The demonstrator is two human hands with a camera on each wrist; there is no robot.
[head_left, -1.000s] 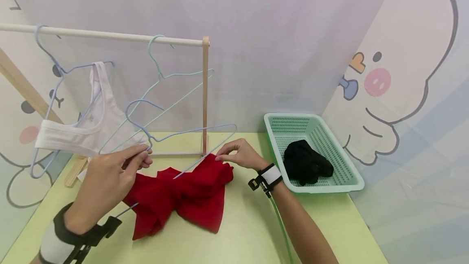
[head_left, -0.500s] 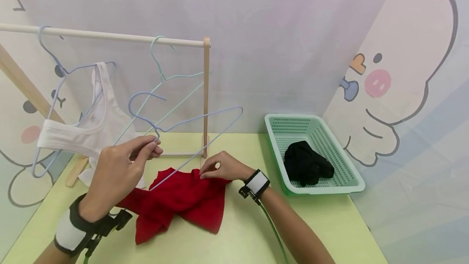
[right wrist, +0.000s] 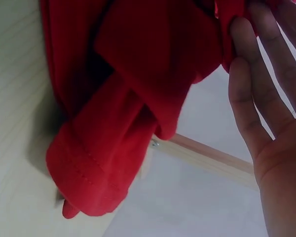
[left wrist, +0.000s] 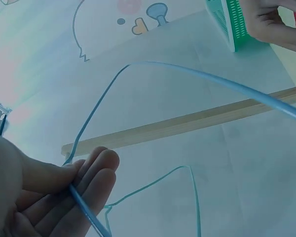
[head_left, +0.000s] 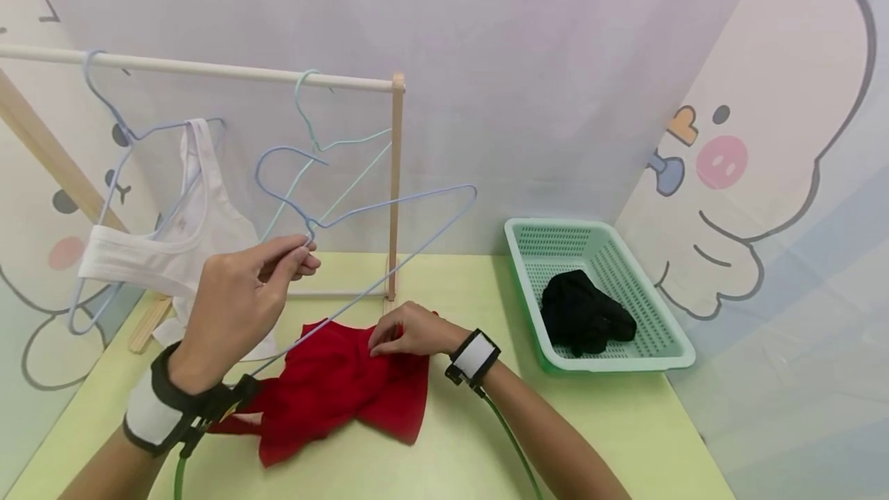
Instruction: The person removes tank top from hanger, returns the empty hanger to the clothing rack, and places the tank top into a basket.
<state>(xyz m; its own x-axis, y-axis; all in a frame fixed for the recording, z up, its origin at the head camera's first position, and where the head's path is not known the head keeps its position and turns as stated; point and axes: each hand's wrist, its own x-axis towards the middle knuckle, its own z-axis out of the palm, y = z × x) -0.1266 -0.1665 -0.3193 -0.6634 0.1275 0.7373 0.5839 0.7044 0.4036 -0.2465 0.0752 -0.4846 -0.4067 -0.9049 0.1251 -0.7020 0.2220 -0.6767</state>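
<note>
My left hand (head_left: 243, 299) pinches a blue wire hanger (head_left: 436, 192) at its neck, just below the hook. In the left wrist view the hanger's wire (left wrist: 89, 121) runs between thumb and fingers. The hanger is tilted, its right end raised free above the cloth. Its lower left part passes behind my left wrist, beside a crumpled red garment (head_left: 322, 380) on the table. At that garment's upper right edge, my right hand (head_left: 413, 330) pinches the fabric between thumb and fingers. In the right wrist view the fingertips are right at the red cloth (right wrist: 138, 64).
Behind the hands stands a wooden rack (head_left: 397, 176). On its rail hang a mint hanger (head_left: 361, 141) and another blue hanger (head_left: 104, 99) bearing a white tank-style top (head_left: 139, 253). A green basket (head_left: 667, 322) at the right holds a black cloth (head_left: 583, 315).
My left hand has moved the hanger up and right, and its right end has come out of the red garment. My right hand has shifted left and down along the cloth.
</note>
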